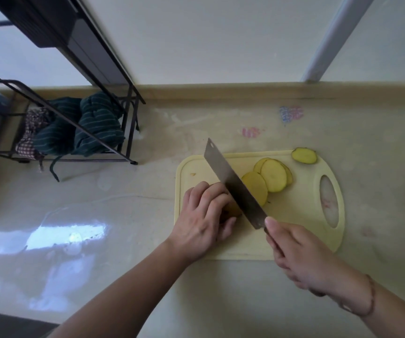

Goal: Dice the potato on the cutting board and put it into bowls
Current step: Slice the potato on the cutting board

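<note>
On the cutting board [257, 250], the left hand [204, 218] should grip the potato [233, 211] with fingers tucked clear while the right hand [296, 252], clasping the cleaver [233, 184], slices evenly.

Both forearms are bare from the bottom edge of the picture up to the hands, and no sleeve shows on either of them. The left hand [202, 222] wears nothing: no ring, no watch, no glove. The right hand [301, 254] is also without a ring or a glove. Around the right wrist sits a thin bracelet [370, 298] of brownish colour (it looks like a cord or a string of small beads, but it is too blurred to tell which). The fingernails are short and plain.
</note>
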The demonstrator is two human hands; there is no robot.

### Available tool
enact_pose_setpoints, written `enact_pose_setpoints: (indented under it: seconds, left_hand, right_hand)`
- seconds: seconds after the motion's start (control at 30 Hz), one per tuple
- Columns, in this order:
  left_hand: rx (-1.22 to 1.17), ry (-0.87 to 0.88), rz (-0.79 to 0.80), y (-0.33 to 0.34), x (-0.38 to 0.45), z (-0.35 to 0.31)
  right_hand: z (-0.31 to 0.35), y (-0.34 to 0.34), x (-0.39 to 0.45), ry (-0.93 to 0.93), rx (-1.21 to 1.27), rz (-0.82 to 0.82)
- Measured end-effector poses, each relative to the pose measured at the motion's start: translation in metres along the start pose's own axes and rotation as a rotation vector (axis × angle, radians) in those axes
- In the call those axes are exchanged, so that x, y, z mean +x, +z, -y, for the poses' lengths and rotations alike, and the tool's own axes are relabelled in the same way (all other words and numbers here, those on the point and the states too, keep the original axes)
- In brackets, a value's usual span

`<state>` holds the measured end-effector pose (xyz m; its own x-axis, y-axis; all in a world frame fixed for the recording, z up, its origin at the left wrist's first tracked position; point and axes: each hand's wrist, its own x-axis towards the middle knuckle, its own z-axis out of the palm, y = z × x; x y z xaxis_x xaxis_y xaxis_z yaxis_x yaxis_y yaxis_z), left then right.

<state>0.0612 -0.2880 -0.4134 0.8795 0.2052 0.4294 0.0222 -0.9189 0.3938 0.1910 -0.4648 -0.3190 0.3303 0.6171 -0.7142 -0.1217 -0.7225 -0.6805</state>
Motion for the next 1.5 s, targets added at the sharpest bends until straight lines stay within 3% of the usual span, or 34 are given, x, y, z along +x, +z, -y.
enact_pose_setpoints:
  seconds: [0.17,0.43,0.87,1.5]
  left_hand:
    - [-0.051,-0.046,0.022,-0.004,-0.009,-0.005]
    - [0.012,-0.027,0.013,0.001,-0.010,-0.003]
    - [0.043,-0.008,0.039,0.005,-0.011,0.002]
    - [0.041,0.038,0.027,0.008,-0.011,0.005]
  right_hand:
    - [0.007,-0.013,-0.009,0.087,0.199,0.100]
    - [0.018,0.007,-0.044,-0.064,-0.005,-0.017]
    - [0.024,0.019,-0.058,-0.102,-0.228,-0.153]
    - [0.020,0.028,-0.056,-0.066,-0.220,-0.212]
